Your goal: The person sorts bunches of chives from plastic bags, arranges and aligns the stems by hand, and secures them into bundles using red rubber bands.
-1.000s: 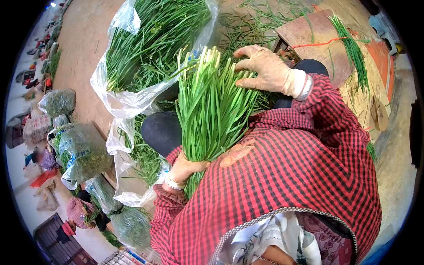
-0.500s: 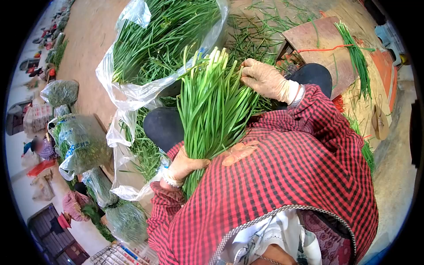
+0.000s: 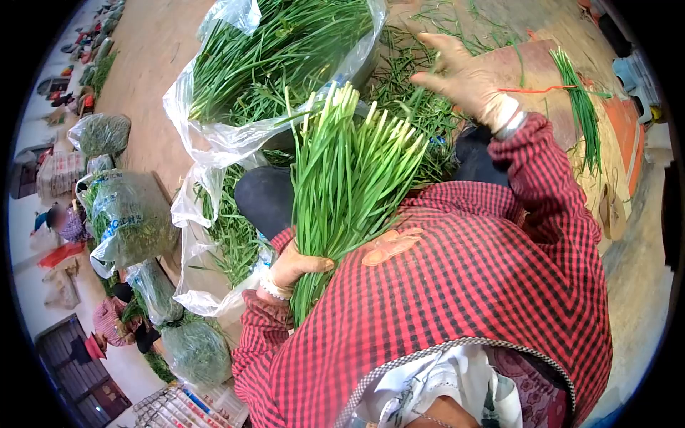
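My left hand (image 3: 300, 265), in a thin glove, is wrapped round the lower part of a bunch of garlic chives (image 3: 346, 175). The pale cut ends fan out at the top, away from my body, and the leaves rest against my checked clothing. Up and to the right of the bunch, my gloved right hand (image 3: 467, 78) is raised with thumb and fingers spread. A blurred green blade shows just below its thumb; I cannot tell whether it touches the hand. Beyond the bunch lies a clear plastic bag (image 3: 182, 100) with many loose chives (image 3: 278, 53) in it.
A board (image 3: 539, 60) at the right carries a red strip (image 3: 535, 90) under a small chive bundle (image 3: 581, 107). Scattered green scraps (image 3: 421, 78) cover the floor ahead. Filled plastic bags (image 3: 132, 221) stand at the left, with a person (image 3: 113, 321) among them.
My right hand has left the tops of the bunch, moving up and to the right, and its fingers have spread. The left hand keeps its hold; the white ends now fan wider.
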The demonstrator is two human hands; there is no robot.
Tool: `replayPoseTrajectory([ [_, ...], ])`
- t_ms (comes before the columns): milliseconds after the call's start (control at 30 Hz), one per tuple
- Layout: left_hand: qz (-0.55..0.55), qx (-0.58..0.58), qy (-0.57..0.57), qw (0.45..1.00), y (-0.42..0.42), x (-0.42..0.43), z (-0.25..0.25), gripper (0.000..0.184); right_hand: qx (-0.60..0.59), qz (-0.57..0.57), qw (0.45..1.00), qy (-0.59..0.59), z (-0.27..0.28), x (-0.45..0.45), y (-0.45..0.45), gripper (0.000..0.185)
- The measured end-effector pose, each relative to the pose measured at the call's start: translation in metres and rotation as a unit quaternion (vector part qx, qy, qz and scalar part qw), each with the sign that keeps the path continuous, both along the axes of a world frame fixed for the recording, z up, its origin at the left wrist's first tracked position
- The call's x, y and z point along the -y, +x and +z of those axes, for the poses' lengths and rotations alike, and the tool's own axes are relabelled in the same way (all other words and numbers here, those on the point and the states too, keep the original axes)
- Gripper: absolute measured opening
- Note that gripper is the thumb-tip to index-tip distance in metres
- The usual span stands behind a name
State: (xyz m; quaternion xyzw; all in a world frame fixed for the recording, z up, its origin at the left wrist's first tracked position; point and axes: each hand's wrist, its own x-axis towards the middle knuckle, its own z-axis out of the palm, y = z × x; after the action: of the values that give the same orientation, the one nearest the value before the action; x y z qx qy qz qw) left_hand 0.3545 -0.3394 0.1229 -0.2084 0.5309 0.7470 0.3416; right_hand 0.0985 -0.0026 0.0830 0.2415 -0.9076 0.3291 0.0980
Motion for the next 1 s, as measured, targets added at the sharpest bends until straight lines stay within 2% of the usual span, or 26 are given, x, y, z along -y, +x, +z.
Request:
replayPoseTrajectory([
  [33, -0.03, 0.013, 0.003, 0.999, 0.0, 0.006, -0.01, 0.056, 0.035, 0.086, 0.995, -0.042, 0.026, 0.027, 0.021, 0.069],
  [100, -0.043, 0.009, 0.001, 0.999, -0.001, 0.005, -0.017, 0.056, -0.047, 0.174, 0.984, 0.007, 0.042, 0.06, 0.046, 0.069],
  [200, -0.059, -0.011, -0.003, 0.998, -0.004, -0.001, -0.016, 0.057, -0.088, 0.216, 0.972, 0.039, 0.037, 0.082, 0.054, 0.041],
  [233, -0.062, -0.005, 0.007, 0.998, -0.004, -0.003, -0.014, 0.058, -0.087, 0.216, 0.972, 0.039, 0.038, 0.083, 0.051, 0.041],
  [300, -0.074, 0.005, 0.019, 0.997, -0.003, -0.002, -0.016, 0.062, -0.06, 0.251, 0.96, 0.105, 0.039, 0.083, 0.045, 0.023],
  [333, -0.074, 0.007, 0.021, 0.997, -0.003, -0.001, -0.017, 0.062, -0.057, 0.251, 0.96, 0.106, 0.037, 0.084, 0.044, 0.023],
  [400, -0.104, 0.006, 0.034, 0.994, -0.007, 0.0, -0.02, 0.062, -0.099, 0.205, 0.959, 0.171, 0.034, 0.083, 0.045, 0.015],
  [433, -0.121, -0.01, 0.031, 0.992, -0.009, 0.0, -0.023, 0.063, -0.127, 0.194, 0.96, 0.156, 0.028, 0.08, 0.039, 0.013],
  [467, -0.123, -0.01, 0.032, 0.992, -0.009, 0.0, -0.022, 0.063, -0.131, 0.154, 0.957, 0.208, 0.022, 0.075, 0.027, 0.019],
  [533, -0.109, -0.006, 0.038, 0.993, -0.009, -0.002, -0.02, 0.063, -0.172, 0.059, 0.971, 0.158, 0.012, 0.052, 0.002, 0.018],
  [600, -0.116, -0.022, 0.021, 0.993, -0.005, 0.002, -0.023, 0.064, -0.056, -0.052, 0.981, 0.177, 0.009, 0.026, -0.021, 0.02],
  [633, -0.095, -0.013, 0.034, 0.995, -0.003, 0.003, -0.025, 0.064, 0.068, -0.08, 0.965, 0.242, 0.011, 0.015, -0.026, 0.028],
  [667, -0.074, -0.005, 0.047, 0.996, -0.002, 0.004, -0.026, 0.064, 0.178, -0.081, 0.955, 0.222, 0.013, 0.012, -0.021, 0.038],
  [733, -0.074, -0.006, 0.044, 0.996, -0.005, 0.002, -0.027, 0.062, 0.05, 0.056, 0.992, 0.101, -0.008, 0.011, 0.001, 0.043],
  [767, -0.073, -0.005, 0.04, 0.997, -0.005, 0.001, -0.026, 0.061, 0.167, 0.127, 0.978, 0.017, 0.009, 0.022, 0.019, 0.045],
  [800, -0.073, -0.006, 0.041, 0.996, -0.006, -0.001, -0.026, 0.061, 0.194, 0.168, 0.967, -0.006, 0.013, 0.034, 0.036, 0.042],
  [833, -0.076, -0.006, 0.02, 0.997, -0.006, -0.003, -0.025, 0.06, 0.14, 0.211, 0.967, -0.022, -0.004, 0.045, 0.044, 0.047],
  [867, -0.078, -0.008, -0.002, 0.997, -0.007, -0.004, -0.022, 0.059, 0.109, 0.215, 0.967, -0.08, -0.027, 0.058, 0.051, 0.041],
  [933, -0.083, -0.026, -0.016, 0.996, -0.011, -0.006, -0.014, 0.056, 0.203, 0.205, 0.946, -0.146, -0.032, 0.067, 0.055, 0.033],
  [967, -0.091, -0.038, -0.04, 0.994, -0.011, -0.007, -0.01, 0.054, 0.116, 0.193, 0.953, -0.205, -0.031, 0.075, 0.058, 0.026],
  [1000, -0.099, -0.051, -0.064, 0.992, -0.013, -0.009, -0.003, 0.052, 0.114, 0.198, 0.952, -0.205, -0.026, 0.073, 0.057, 0.026],
])
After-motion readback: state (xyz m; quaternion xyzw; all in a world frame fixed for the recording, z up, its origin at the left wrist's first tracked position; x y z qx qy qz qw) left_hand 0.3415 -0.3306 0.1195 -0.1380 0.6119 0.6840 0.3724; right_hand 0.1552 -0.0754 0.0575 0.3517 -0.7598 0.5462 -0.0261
